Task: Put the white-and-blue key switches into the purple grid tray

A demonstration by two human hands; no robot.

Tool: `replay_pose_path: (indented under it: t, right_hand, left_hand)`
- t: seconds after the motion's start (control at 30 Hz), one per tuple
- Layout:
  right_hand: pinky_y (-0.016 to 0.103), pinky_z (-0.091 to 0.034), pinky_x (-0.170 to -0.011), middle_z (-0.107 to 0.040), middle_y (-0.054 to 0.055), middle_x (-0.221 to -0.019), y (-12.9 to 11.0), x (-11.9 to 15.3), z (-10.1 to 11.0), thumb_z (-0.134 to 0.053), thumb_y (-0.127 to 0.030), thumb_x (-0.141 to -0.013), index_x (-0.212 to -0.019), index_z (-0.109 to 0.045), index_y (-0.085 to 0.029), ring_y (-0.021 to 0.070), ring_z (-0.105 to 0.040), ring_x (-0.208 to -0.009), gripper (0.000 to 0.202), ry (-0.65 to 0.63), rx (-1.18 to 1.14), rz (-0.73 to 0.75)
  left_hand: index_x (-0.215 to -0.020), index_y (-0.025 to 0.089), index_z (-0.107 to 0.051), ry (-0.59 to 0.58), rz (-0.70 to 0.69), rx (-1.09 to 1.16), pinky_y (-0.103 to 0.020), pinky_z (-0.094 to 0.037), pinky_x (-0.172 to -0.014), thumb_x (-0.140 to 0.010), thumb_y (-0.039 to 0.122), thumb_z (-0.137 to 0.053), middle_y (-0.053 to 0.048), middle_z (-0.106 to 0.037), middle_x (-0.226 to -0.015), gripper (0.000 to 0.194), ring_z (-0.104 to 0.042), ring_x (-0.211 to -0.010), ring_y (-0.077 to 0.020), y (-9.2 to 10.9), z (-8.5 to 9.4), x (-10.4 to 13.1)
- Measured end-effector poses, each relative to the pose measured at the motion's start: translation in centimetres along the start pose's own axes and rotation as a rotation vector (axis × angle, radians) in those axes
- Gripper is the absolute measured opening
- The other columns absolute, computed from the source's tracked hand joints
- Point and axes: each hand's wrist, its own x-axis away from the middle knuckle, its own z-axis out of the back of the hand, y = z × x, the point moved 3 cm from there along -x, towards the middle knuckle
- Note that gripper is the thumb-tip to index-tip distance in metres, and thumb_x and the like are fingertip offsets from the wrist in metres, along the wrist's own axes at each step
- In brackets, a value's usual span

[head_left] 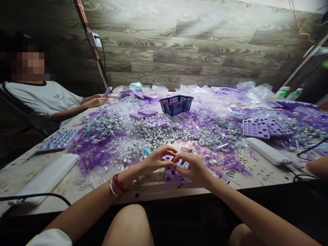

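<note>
Just over a purple tray with square holes (172,177), near the table's front edge, my two hands meet at the fingertips. My left hand (159,159), with bracelets at its wrist, has its fingers curled into a pinch. My right hand (192,167) is curled toward it, thumb and forefinger close together. Whatever small piece lies between the fingertips is too small to make out. A clear plastic part (182,164) shows beside the right fingers. Behind the hands, small white and blue pieces (153,135) lie in a heap.
A dark blue basket (176,105) stands mid-table. Purple trays (256,128) lie right, another tray (57,140) left. White lamp-like bars (48,176) flank the hands. At the left a person (46,99) holds a purple piece. Another person's arm (317,167) shows at the right edge.
</note>
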Motion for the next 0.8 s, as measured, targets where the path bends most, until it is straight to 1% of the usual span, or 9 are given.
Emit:
replay_pose_path:
  t: [0.07, 0.13, 0.23, 0.27, 0.33, 0.43, 0.53, 0.7, 0.8]
  right_hand:
    - [0.026, -0.046, -0.067, -0.067, 0.001, -0.077, 0.3, 0.0, 0.3, -0.064, -0.006, -0.071, -0.077, -0.063, -0.019, 0.0153, -0.061, -0.07, 0.015, -0.005, 0.034, 0.005]
    - [0.028, -0.045, -0.069, -0.068, 0.001, -0.077, 0.6, 0.0, 0.5, -0.064, -0.003, -0.069, -0.078, -0.063, -0.02, 0.0167, -0.061, -0.073, 0.019, -0.032, 0.088, 0.022]
    - [0.03, -0.046, -0.073, -0.069, 0.001, -0.079, 1.0, 0.1, 0.6, -0.066, -0.003, -0.069, -0.079, -0.063, -0.02, 0.0184, -0.061, -0.078, 0.02, -0.083, 0.135, 0.058]
    - [0.031, -0.046, -0.074, -0.069, 0.002, -0.079, 1.1, 0.2, 0.6, -0.066, -0.004, -0.07, -0.079, -0.064, -0.02, 0.0187, -0.062, -0.078, 0.019, -0.091, 0.141, 0.066]
    - [0.031, -0.047, -0.075, -0.07, 0.002, -0.08, 1.4, 0.3, 0.5, -0.068, -0.006, -0.072, -0.08, -0.065, -0.021, 0.019, -0.062, -0.08, 0.017, -0.099, 0.143, 0.078]
    - [0.03, -0.048, -0.074, -0.071, 0.003, -0.08, 1.7, 0.5, 0.3, -0.072, -0.009, -0.073, -0.083, -0.069, -0.021, 0.0192, -0.063, -0.08, 0.016, -0.084, 0.145, 0.099]
    - [0.031, -0.049, -0.073, -0.071, 0.003, -0.078, 1.9, 0.8, 0.3, -0.072, -0.012, -0.075, -0.085, -0.07, -0.021, 0.0195, -0.063, -0.079, 0.013, -0.068, 0.158, 0.124]
    - [0.031, -0.05, -0.073, -0.07, 0.004, -0.077, 2.1, 1.0, 0.3, -0.069, -0.015, -0.079, -0.083, -0.067, -0.02, 0.0196, -0.062, -0.079, 0.006, -0.043, 0.178, 0.164]
    - [0.032, -0.05, -0.074, -0.07, 0.004, -0.078, 2.0, 1.0, 0.3, -0.068, -0.016, -0.081, -0.083, -0.067, -0.021, 0.0198, -0.062, -0.081, 0.005, -0.055, 0.196, 0.175]
  left_hand:
    - [-0.109, 0.016, -0.056, -0.019, 0.0, -0.058, -0.031, -0.047, -0.09, -0.078, 0.028, -0.074, -0.008, -0.048, -0.112, 0.038, -0.053, -0.109, -0.0208, 0.3, 0.0, 0.0]
    - [-0.106, 0.015, -0.058, -0.023, -0.05, -0.243, -0.032, -0.046, -0.09, -0.08, 0.031, -0.071, -0.008, -0.05, -0.109, 0.033, -0.052, -0.106, -0.0203, 0.8, 0.2, 0.1]
    - [-0.098, 0.013, -0.059, -0.04, -0.156, -0.597, -0.031, -0.041, -0.087, -0.082, 0.032, -0.069, -0.006, -0.056, -0.097, 0.026, -0.051, -0.094, -0.0181, 1.2, 0.3, 0.2]
    - [-0.096, 0.013, -0.058, -0.044, -0.166, -0.676, -0.03, -0.04, -0.085, -0.082, 0.031, -0.069, -0.005, -0.057, -0.094, 0.025, -0.051, -0.092, -0.0176, 1.1, 0.3, 0.2]
    - [-0.093, 0.013, -0.058, -0.043, -0.147, -0.765, -0.028, -0.038, -0.081, -0.081, 0.028, -0.071, -0.004, -0.057, -0.092, 0.023, -0.049, -0.089, -0.0173, 0.8, 0.1, 0.3]
    - [-0.091, 0.014, -0.058, -0.017, -0.103, -0.829, -0.026, -0.036, -0.078, -0.078, 0.024, -0.074, -0.004, -0.056, -0.091, 0.022, -0.048, -0.089, -0.0172, 0.4, -0.3, 0.4]
    - [-0.086, 0.014, -0.059, 0.009, -0.077, -0.84, -0.025, -0.036, -0.077, -0.08, 0.022, -0.072, -0.003, -0.055, -0.088, 0.016, -0.049, -0.088, -0.0167, 0.3, -0.5, 0.4]
    - [-0.083, 0.014, -0.059, 0.004, -0.09, -0.829, -0.025, -0.036, -0.076, -0.08, 0.021, -0.072, -0.002, -0.055, -0.084, 0.014, -0.049, -0.085, -0.016, 0.6, -0.6, 0.5]
    - [-0.083, 0.014, -0.06, 0.006, -0.087, -0.838, -0.026, -0.036, -0.076, -0.079, 0.019, -0.072, -0.002, -0.055, -0.084, 0.013, -0.049, -0.085, -0.0159, 0.7, -0.6, 0.4]
